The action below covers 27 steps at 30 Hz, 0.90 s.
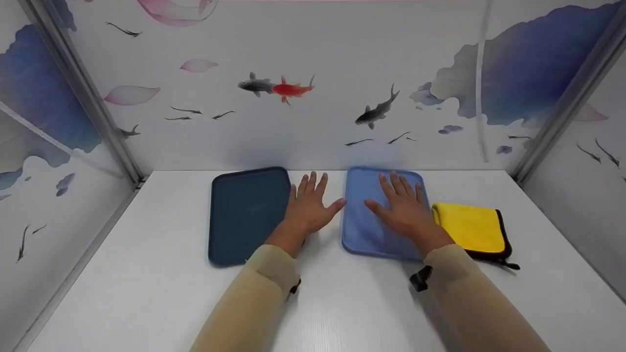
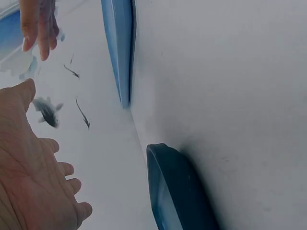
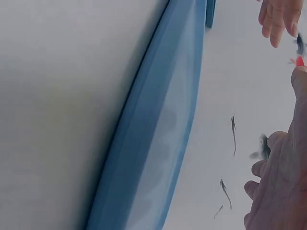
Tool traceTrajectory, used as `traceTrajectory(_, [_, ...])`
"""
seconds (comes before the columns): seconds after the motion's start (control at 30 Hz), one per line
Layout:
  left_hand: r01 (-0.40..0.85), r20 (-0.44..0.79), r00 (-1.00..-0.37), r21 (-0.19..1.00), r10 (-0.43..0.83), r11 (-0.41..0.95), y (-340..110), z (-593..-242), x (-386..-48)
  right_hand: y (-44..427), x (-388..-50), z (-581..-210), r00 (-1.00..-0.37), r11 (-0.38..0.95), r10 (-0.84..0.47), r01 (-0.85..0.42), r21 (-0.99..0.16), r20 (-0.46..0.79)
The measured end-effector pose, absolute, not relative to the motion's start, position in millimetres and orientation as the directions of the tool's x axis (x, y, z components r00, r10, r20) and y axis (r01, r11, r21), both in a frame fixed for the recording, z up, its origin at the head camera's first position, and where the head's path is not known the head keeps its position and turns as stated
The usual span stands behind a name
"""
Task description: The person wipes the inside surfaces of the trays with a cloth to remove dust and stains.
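Observation:
My left hand (image 1: 309, 210) is held palm down with its fingers spread, beside the right edge of a dark blue tray (image 1: 249, 215). Over a lighter blue tray (image 1: 362, 230) is my right hand (image 1: 403, 210), its fingers likewise straight and spread. Both wrist views show the hands raised above the trays, holding nothing: the left palm (image 2: 33, 177) is at the left, the right palm (image 3: 283, 187) at the right. A folded yellow cloth (image 1: 472, 230) with a black border lies right of the light blue tray, partly behind the right forearm.
The white table (image 1: 146, 293) is bounded by a back wall (image 1: 313, 39) painted with fish and leaves, and by side walls with grey metal corner posts (image 1: 88, 88). A black loop (image 1: 506, 264) sticks out from the cloth's front corner.

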<state>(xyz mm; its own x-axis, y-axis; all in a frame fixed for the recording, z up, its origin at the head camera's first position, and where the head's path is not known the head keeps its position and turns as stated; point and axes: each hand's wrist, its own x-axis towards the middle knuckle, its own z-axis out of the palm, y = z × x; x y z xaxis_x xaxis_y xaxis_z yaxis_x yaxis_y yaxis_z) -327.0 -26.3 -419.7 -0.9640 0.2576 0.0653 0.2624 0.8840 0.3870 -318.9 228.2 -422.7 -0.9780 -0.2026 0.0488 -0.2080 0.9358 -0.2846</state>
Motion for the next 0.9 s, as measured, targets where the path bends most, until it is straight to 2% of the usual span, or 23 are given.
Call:
traceTrajectory(0.4, [0.289,0.076,-0.955,0.436,0.285,0.852,-17.1,-423.5,-320.6,251.5,-309.6,-417.8,-0.981,0.928,-0.167,-0.189,-0.32,0.094])
traceTrajectory(0.7, [0.277,0.069,-0.955,0.552,0.288,0.787,-6.4,-425.7,-316.6,272.1,-301.3,-423.6,-0.982,0.916,-0.137,-0.175,-0.361,0.128])
traceTrajectory(0.9, [0.252,0.04,-0.958,0.586,0.284,0.77,-1.2,-427.4,-317.7,291.0,-299.7,-419.7,-0.987,0.909,-0.103,-0.142,-0.392,0.12])
